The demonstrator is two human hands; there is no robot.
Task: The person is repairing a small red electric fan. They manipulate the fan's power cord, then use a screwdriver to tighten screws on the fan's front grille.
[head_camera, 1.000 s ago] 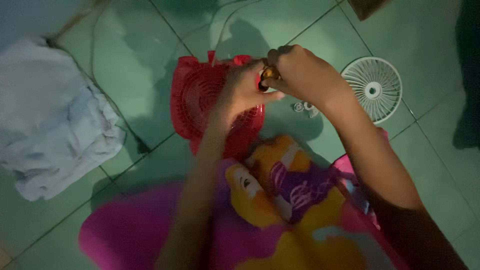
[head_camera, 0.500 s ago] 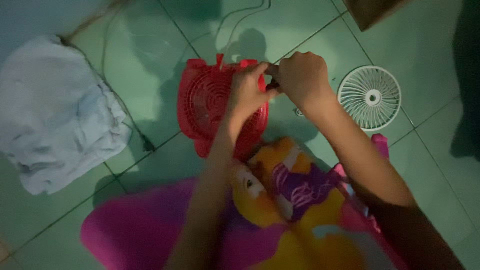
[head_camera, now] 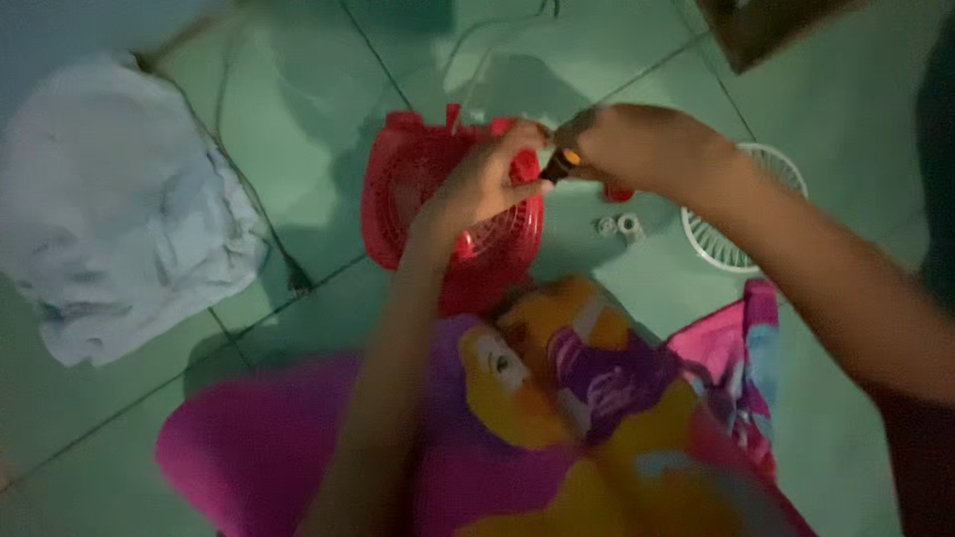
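Observation:
A red plastic fan housing lies on the green tiled floor, its round grille facing up. My left hand rests on its right side, fingers curled over the rim. My right hand is closed around a small tool with an orange and black handle, whose tip meets the housing's upper right edge. The two hands touch each other at the tool. Two small pale round parts lie on the floor just below my right hand.
A white round fan grille lies right of the hands, partly behind my right arm. A crumpled pale cloth is at left. A bright pink, yellow and purple printed fabric covers my lap. A thin cord runs beyond the housing.
The view has shifted, so everything sits lower and to the right in frame. Both hands stay together at the housing's upper right edge, with the tool still in my right hand.

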